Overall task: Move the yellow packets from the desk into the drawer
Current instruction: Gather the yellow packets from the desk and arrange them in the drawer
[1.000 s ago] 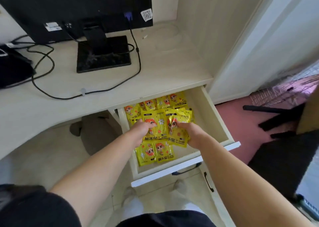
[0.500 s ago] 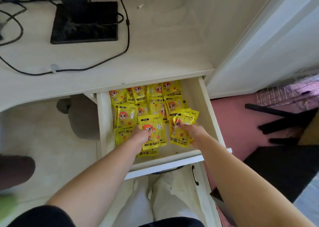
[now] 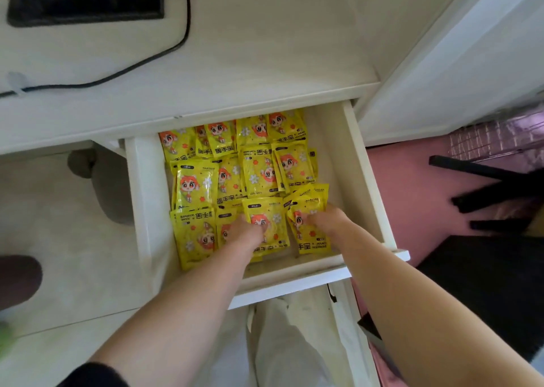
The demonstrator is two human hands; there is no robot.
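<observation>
While both arms reach into the open drawer (image 3: 365, 180) at frame centre, I see the right grip (image 3: 325, 219) clasping a fanned bunch of yellow packets (image 3: 194, 186). The left grip (image 3: 247, 232) rests on one, pinching or pressing I cannot tell. I'd lay them flat in the bare lower-right corner. Packets read "HAND WARMER" and 暖手宝. The visible table (image 3: 265, 48) carries none.

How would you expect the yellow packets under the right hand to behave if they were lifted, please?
The packets look like thin sachets that lie flat and overlap, so they are probably light and somewhat floppy. Their glossy film suggests they could slip; several fan out under the right hand. They seem unlikely to roll or break.
</observation>
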